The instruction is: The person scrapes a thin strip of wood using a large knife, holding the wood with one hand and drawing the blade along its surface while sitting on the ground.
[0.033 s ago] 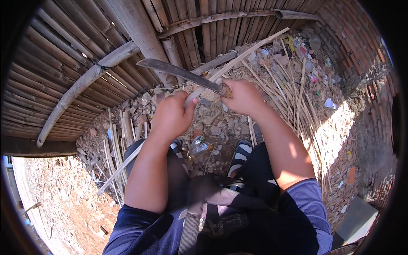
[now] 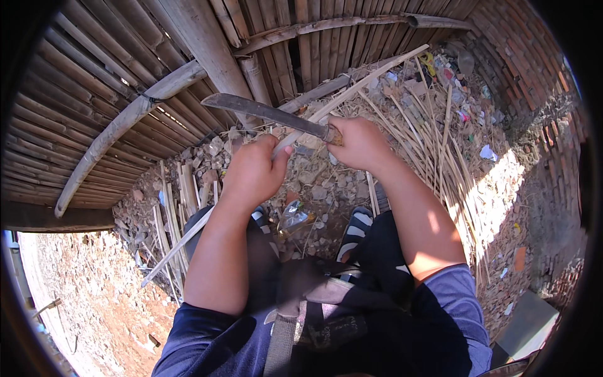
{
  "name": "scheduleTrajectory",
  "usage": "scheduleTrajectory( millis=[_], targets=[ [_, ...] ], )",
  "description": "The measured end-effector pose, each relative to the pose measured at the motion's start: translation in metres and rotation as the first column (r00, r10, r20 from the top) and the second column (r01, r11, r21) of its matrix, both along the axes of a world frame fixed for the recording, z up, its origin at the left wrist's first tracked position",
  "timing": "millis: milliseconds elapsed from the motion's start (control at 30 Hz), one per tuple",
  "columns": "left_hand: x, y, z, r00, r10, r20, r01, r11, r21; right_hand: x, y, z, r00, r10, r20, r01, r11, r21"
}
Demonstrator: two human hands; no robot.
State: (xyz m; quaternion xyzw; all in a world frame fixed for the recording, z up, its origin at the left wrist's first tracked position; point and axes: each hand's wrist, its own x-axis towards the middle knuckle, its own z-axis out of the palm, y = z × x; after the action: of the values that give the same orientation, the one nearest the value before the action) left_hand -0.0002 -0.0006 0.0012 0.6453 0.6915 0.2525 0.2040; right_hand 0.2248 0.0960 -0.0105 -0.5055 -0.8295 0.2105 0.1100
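My right hand (image 2: 359, 144) is closed round the short wooden handle of a machete (image 2: 267, 113), its dark, curved blade pointing left and slightly away from me. A long pale bamboo strip (image 2: 370, 76) runs slantwise from the lower left to the far right. Gripping that strip near its middle is my left hand (image 2: 251, 168), thumb along the near side. The blade lies across the strip just beyond my left hand; whether its edge touches cannot be told. My left forearm hides part of the strip's near length.
Split bamboo strips (image 2: 433, 147) lie in a loose heap on the right, and a smaller bunch (image 2: 173, 220) is at the left. A bamboo-slat wall (image 2: 81, 113) with a thick post (image 2: 207, 50) rises ahead. Rubble and a clear plastic bag (image 2: 293, 217) lie between my feet; a brick wall (image 2: 527, 69) stands right.
The machete blade has rolled a little, showing more of its flat side. The strip's near end has shifted slightly left. Both hands keep their hold almost in place.
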Motion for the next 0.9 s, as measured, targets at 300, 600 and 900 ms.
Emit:
scheduleTrajectory(
  millis=[300, 600, 900],
  targets=[
    [0.002, -0.001, 0.006, 0.999, -0.051, 0.000, 0.051, 0.998, -0.049, 0.023, 0.022, -0.005, 0.995, -0.097, -0.008, 0.096, 0.993, -0.074],
    [-0.002, -0.001, 0.005, 0.997, -0.053, -0.050, 0.049, 0.995, -0.084, 0.028, 0.026, -0.007, 0.991, -0.119, 0.054, 0.124, 0.988, -0.092],
    [0.002, -0.001, 0.013, 0.999, -0.022, -0.025, 0.018, 0.991, -0.131, 0.033, 0.027, -0.007, 0.993, -0.118, 0.008, 0.118, 0.993, -0.022]
  ],
)
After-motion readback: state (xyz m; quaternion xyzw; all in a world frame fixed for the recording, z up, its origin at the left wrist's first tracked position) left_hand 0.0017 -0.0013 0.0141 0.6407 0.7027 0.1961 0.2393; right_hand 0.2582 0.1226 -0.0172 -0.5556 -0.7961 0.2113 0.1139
